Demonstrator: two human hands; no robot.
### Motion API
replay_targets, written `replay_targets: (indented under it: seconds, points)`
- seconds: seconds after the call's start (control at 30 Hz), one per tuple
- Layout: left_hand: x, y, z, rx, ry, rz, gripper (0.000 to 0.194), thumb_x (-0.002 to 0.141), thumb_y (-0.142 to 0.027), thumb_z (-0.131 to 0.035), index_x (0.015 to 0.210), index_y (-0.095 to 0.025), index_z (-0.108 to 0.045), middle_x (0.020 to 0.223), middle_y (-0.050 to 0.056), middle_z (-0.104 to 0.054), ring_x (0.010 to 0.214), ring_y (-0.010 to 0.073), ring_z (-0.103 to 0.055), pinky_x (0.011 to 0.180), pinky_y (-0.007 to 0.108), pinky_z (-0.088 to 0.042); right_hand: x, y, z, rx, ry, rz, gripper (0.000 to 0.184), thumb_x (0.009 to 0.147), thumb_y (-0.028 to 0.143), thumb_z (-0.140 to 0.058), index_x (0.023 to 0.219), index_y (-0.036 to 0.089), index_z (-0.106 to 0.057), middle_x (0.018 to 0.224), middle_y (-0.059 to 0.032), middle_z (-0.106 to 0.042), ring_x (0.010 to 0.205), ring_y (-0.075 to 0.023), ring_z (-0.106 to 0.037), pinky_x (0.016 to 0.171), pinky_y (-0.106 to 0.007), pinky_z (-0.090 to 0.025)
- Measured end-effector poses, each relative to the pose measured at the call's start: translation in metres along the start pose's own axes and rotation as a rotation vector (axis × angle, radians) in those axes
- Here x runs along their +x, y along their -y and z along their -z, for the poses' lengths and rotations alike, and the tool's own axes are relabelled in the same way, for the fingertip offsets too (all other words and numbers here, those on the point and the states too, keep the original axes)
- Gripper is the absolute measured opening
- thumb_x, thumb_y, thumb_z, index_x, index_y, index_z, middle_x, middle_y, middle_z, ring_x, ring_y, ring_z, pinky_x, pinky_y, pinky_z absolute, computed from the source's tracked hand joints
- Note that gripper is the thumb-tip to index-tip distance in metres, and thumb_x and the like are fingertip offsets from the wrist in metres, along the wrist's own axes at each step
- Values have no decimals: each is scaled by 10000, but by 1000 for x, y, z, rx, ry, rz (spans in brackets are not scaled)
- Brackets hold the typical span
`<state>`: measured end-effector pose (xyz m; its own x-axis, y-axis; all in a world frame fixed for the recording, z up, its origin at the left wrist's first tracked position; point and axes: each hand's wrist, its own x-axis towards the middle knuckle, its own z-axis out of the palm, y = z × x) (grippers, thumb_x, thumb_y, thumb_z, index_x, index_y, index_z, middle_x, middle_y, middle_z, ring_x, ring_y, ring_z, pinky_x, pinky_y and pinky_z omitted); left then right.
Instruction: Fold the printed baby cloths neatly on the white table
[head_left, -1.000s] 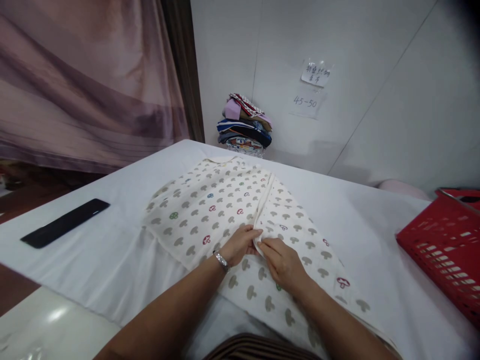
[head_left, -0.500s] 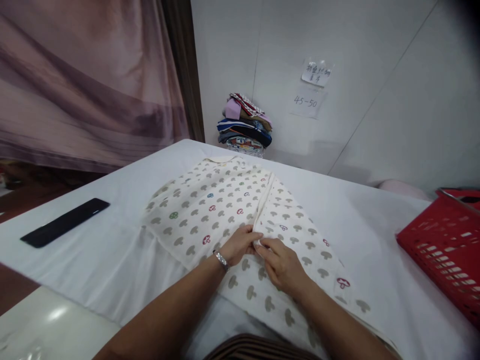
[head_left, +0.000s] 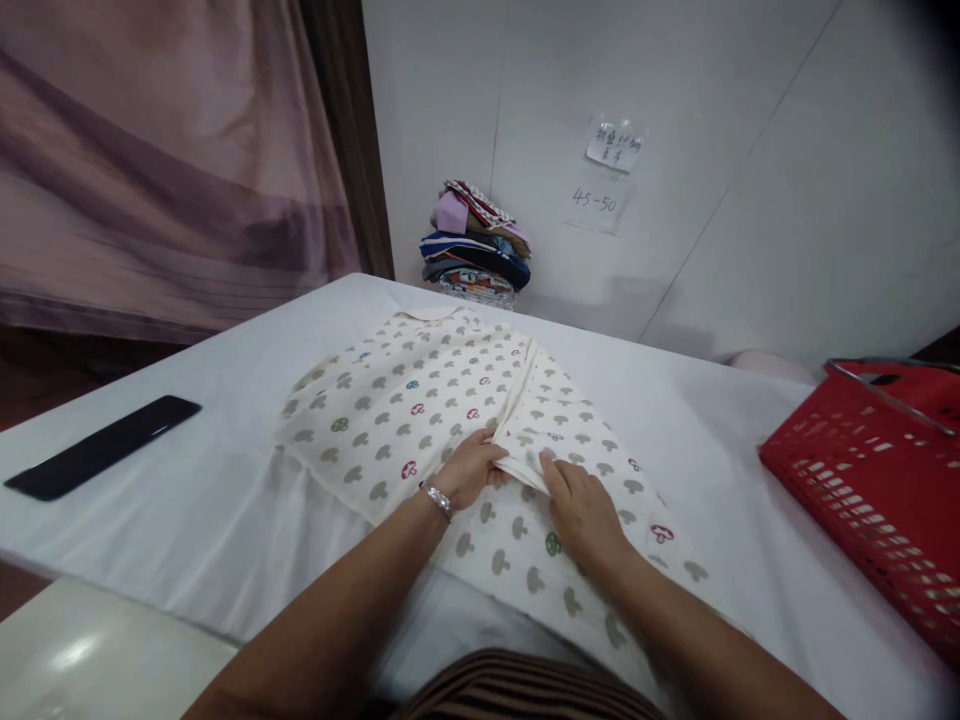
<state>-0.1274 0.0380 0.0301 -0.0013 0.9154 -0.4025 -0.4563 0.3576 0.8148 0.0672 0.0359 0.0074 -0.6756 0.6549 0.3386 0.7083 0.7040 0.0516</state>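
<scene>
A cream garment [head_left: 405, 400] printed with small mushrooms lies spread flat on the white table [head_left: 225, 500]. My left hand [head_left: 471, 470], with a silver bracelet on its wrist, pinches the garment's front edge near the middle. My right hand [head_left: 581, 510] lies just to its right with the fingers curled on the other front panel and lifts its edge a little. Both hands are closed on the fabric, close together.
A red plastic basket [head_left: 870, 480] stands at the right edge of the table. A black flat object [head_left: 101, 445] lies at the left. A stack of folded clothes [head_left: 476, 240] sits at the back against the wall, under paper notes [head_left: 613, 148]. A curtain [head_left: 150, 160] hangs at the left.
My right hand has slid a little to the right and lifted the panel's edge. The camera has shifted, so everything sits slightly further left and higher in view.
</scene>
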Motion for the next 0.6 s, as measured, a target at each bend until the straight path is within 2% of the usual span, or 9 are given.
replay_targets:
  seconds: [0.1,0.17,0.27,0.37,0.47,0.53,0.6]
  points:
    - [2,-1,2,-4,-88,-37,572,655,-80,-562,1194,-182,-401,957,75,-590,702,135,-575,574,251,-499,-14,-18,7,-43,7,-39,688,728,-8,-372,1379,162,-228,1088,-129,-517,916,-251,-482,746,-363,-421]
    - [3,-3,4,-6,-116,-73,629,652,-73,-557,1236,-201,-362,1067,94,-567,706,129,-573,564,246,-501,-27,-30,12,-80,13,-74,678,716,-11,-371,1364,157,-259,1089,-131,-512,926,-253,-478,752,-363,-419]
    - [2,-7,5,12,-118,-175,611,641,-67,-560,1210,-234,-413,1277,98,-449,768,131,-568,559,233,-503,-50,-45,20,-119,40,-140,637,695,-14,-390,1312,136,-336,1076,-131,-512,918,-251,-479,752,-352,-425]
    - [1,-18,-2,41,-107,-300,521,637,-71,-561,1126,-245,-506,1352,65,-375,818,136,-560,543,209,-492,-77,-55,32,-135,63,-231,594,687,-9,-407,1261,142,-393,1039,-118,-524,902,-243,-490,737,-337,-434]
    - [3,-39,-24,72,-20,-380,393,647,-97,-560,1026,-200,-574,1237,78,-488,781,138,-567,556,232,-505,-105,-64,46,-118,47,-329,546,697,2,-403,1226,138,-424,1014,-117,-531,916,-243,-496,734,-336,-441]
    - [8,-56,-49,112,65,-429,334,650,-110,-565,977,-172,-597,1102,82,-561,753,143,-573,576,262,-521,-123,-72,53,-66,7,-421,533,698,18,-394,1216,140,-426,1019,-114,-533,937,-239,-498,729,-332,-447]
    - [17,-73,-82,147,133,-475,281,648,-101,-558,919,-148,-612,966,73,-595,719,138,-572,579,270,-527,-139,-83,58,25,-46,-559,514,697,46,-383,1196,155,-438,1011,-93,-543,930,-220,-515,731,-324,-449]
